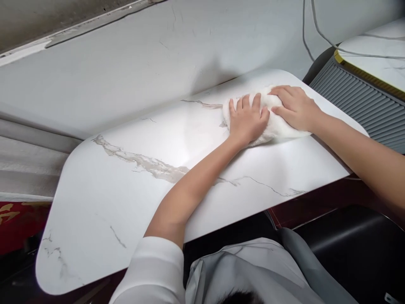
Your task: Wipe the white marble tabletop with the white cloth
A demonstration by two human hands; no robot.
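A thick white cloth [278, 123] lies bunched on the far right part of a white marble-patterned table [152, 211]. My left hand [248, 120] is closed over the cloth's left end, its fingers spaced a little and pressing down into the fabric. Gripping the right end of the same cloth is my right hand [295, 105], fingers bent over it and thumb towards the left hand. Both palms face down, and the cloth's underside is hidden against the tabletop.
Along the table's far edge runs a pale wall [126, 71]. A grey ribbed panel with a yellow edge [363, 93] stands at the right, with thin cables [319, 31] above it. A black seat [351, 249] is at the lower right. White curtain-like fabric [28, 160] hangs at the left.
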